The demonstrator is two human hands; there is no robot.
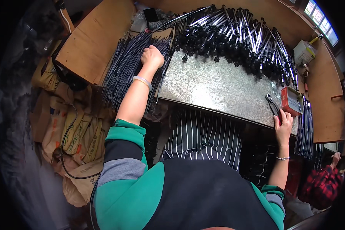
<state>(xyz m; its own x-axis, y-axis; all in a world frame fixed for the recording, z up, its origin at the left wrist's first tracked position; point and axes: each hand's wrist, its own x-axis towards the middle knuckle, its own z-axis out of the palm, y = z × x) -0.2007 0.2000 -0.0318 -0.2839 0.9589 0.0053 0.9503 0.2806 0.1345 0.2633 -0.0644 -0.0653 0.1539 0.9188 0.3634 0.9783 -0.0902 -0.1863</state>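
Observation:
My left hand (152, 57) is closed, with its knuckles up, over a thick pile of thin black rods or cables (124, 69) at the left of the metal-topped table (211, 84). Its fingertips are turned down, so what they pinch is hidden. At the table's front right edge, my right hand (283, 124) is wrapped round the red handles of a pair of pliers (272, 102). The dark jaws of the pliers point away from me, just left of a small red open box (291, 101).
Many black and silver rods with black fittings (226, 36) lie heaped along the back. A phone-like dark device (151, 15) lies at the back left. More black rods (305, 126) hang at the right. Wooden panels (94, 42) flank the table; sacks (78, 138) stand left. Another person's plaid sleeve (321, 186) shows right.

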